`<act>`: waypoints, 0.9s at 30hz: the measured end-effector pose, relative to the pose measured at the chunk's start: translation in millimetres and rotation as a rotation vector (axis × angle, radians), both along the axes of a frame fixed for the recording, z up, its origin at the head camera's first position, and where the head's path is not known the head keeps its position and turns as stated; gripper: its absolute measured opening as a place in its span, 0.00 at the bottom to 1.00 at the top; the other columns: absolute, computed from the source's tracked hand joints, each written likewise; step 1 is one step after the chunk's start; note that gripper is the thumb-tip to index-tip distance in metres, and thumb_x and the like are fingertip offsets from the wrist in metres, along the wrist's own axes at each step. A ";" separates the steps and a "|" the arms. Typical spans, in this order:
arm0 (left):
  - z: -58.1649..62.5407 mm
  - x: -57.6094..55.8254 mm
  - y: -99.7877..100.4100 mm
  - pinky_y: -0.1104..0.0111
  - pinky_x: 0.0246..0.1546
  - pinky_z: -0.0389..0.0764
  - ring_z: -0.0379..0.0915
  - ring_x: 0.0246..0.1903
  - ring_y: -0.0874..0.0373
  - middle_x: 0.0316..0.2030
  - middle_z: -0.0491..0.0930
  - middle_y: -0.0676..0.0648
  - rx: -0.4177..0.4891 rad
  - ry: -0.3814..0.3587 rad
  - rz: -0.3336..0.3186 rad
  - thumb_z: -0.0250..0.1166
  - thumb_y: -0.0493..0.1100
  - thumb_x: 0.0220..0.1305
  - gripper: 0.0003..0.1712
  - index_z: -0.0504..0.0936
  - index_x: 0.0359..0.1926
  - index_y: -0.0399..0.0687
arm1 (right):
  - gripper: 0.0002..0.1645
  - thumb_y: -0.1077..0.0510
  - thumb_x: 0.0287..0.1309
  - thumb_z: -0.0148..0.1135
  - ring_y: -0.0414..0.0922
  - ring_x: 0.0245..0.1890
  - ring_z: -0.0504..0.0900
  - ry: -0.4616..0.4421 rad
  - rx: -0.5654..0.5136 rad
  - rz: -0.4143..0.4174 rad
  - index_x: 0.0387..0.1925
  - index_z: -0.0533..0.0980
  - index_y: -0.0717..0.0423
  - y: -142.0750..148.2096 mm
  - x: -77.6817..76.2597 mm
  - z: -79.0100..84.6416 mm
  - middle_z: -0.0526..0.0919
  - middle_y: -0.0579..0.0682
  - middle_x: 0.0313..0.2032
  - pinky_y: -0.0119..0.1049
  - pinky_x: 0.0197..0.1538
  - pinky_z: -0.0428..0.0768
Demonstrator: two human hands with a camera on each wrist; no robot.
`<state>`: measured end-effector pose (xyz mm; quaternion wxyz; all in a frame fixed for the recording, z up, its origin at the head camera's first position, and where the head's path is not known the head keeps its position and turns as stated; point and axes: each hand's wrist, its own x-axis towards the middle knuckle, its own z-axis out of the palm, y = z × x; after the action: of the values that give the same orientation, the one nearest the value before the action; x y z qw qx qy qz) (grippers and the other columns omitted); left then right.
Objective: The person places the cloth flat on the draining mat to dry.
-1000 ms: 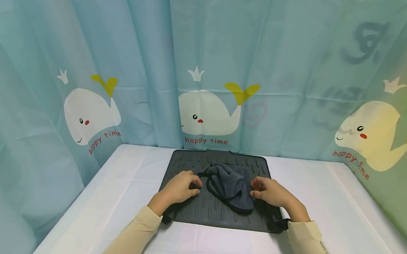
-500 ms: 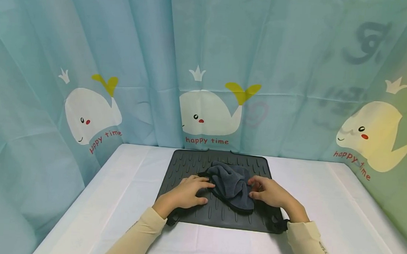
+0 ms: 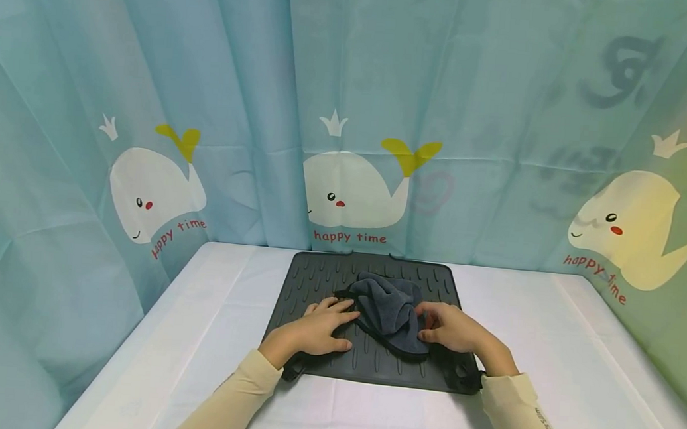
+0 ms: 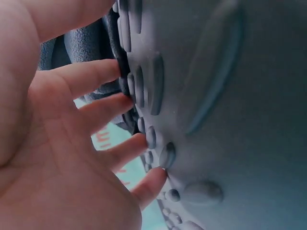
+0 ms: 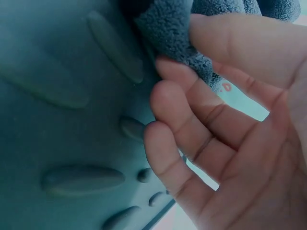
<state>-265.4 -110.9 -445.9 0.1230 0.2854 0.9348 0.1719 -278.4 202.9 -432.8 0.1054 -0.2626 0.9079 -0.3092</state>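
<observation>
A: The right grip is pinching the nearest edge of the fleece cloth between thumb and forefinger, its other fingers curling loosely alongside. The left grip is holding nothing; its fingers are lying spread at the ridged mat.

B: What could be going wrong from here?

A: The right pinch is taking in only a small fold, so the cloth could be slipping free, or bunching further, if that grip were pulling alone. With the left grip not holding the black trim, that side could be dragging over the ridges.

B: And where is the cloth lying?

A: Between the grips, crumpled on the mat: touching the right fingertips, and just beside the left, whose contact I am not able to tell.
</observation>
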 end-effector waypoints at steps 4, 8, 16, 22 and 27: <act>2.9 2.3 1.8 0.38 0.73 0.52 0.45 0.79 0.40 0.79 0.58 0.49 0.000 0.007 -0.021 0.65 0.53 0.71 0.38 0.65 0.77 0.50 | 0.13 0.62 0.60 0.69 0.39 0.28 0.71 0.028 -0.003 -0.004 0.46 0.80 0.54 0.5 -1.2 -0.4 0.75 0.44 0.28 0.33 0.33 0.70; 4.9 4.1 3.7 0.39 0.71 0.55 0.51 0.77 0.41 0.77 0.62 0.50 -0.018 0.035 -0.030 0.66 0.52 0.70 0.36 0.67 0.76 0.54 | 0.08 0.63 0.61 0.68 0.37 0.26 0.70 0.054 -0.025 -0.005 0.40 0.79 0.51 2.7 -3.5 -1.0 0.74 0.43 0.26 0.33 0.32 0.70; 5.6 4.8 5.6 0.42 0.68 0.60 0.61 0.70 0.46 0.70 0.69 0.53 -0.044 0.089 -0.028 0.66 0.53 0.70 0.26 0.76 0.67 0.63 | 0.11 0.67 0.64 0.56 0.42 0.32 0.77 -0.004 -0.153 -0.080 0.43 0.82 0.58 3.9 -4.6 5.9 0.83 0.49 0.34 0.34 0.37 0.77; 7.0 6.8 6.2 0.42 0.67 0.63 0.62 0.69 0.47 0.68 0.72 0.53 -0.035 0.112 -0.042 0.67 0.52 0.70 0.12 0.83 0.53 0.63 | 0.20 0.72 0.57 0.56 0.44 0.34 0.76 0.009 -0.197 -0.087 0.51 0.80 0.60 5.3 -2.0 12.0 0.80 0.53 0.37 0.34 0.36 0.77; 8.9 9.8 7.7 0.41 0.70 0.61 0.57 0.75 0.44 0.75 0.66 0.52 -0.086 0.105 -0.065 0.64 0.52 0.72 0.23 0.80 0.66 0.60 | 0.28 0.71 0.54 0.64 0.47 0.39 0.76 -0.012 -0.225 -0.043 0.59 0.74 0.64 6.6 -1.5 13.7 0.78 0.55 0.40 0.35 0.42 0.80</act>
<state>-255.6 -103.2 -436.9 0.0917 0.3184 0.9368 0.1122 -279.9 209.5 -419.2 0.0742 -0.2514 0.8722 -0.4130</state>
